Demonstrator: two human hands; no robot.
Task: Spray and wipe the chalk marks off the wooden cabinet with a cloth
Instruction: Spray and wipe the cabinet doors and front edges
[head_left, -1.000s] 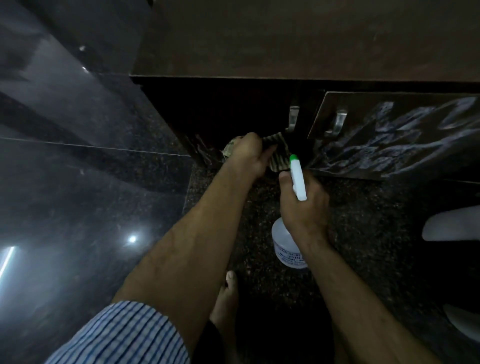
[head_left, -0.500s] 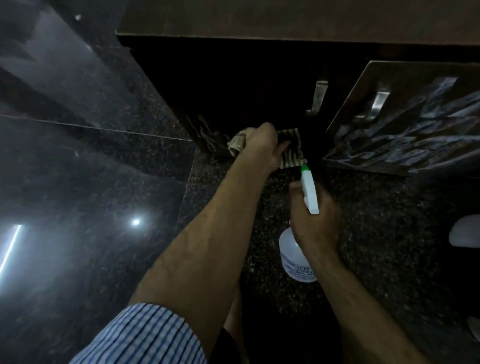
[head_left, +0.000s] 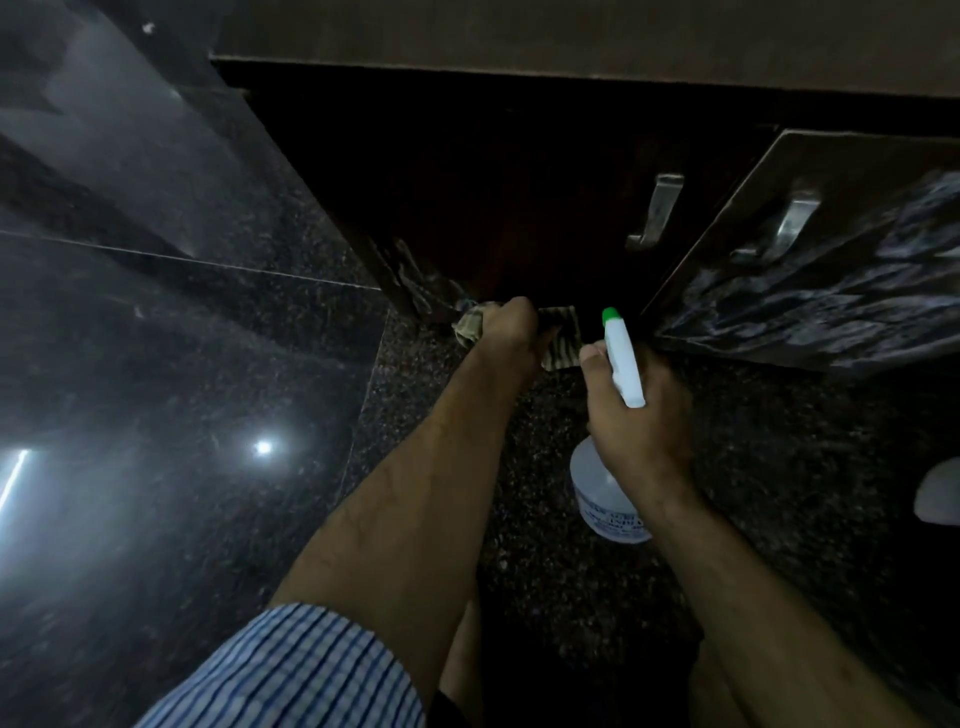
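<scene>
My left hand (head_left: 511, 330) grips a striped cloth (head_left: 561, 340) and presses it against the bottom edge of the dark wooden cabinet's left door (head_left: 519, 208). A few smeared chalk marks (head_left: 415, 280) remain at that door's lower left corner. My right hand (head_left: 641, 421) holds a clear spray bottle (head_left: 605, 493) with a white, green-tipped nozzle (head_left: 622, 364) pointing at the cabinet. The right door (head_left: 810, 192) stands ajar and is covered in heavy white chalk scribbles (head_left: 831, 301).
Two metal handles (head_left: 657, 210) (head_left: 789, 221) stick out from the doors. The floor (head_left: 779, 467) is dark speckled granite, and a glossy black granite wall (head_left: 156, 364) rises on the left. A white object (head_left: 940, 499) lies at the right edge. My bare foot (head_left: 460, 660) is below.
My left hand has slid the cloth lower and slightly left along the door's bottom edge. My right hand with the bottle stayed beside it. The view shifted a little.
</scene>
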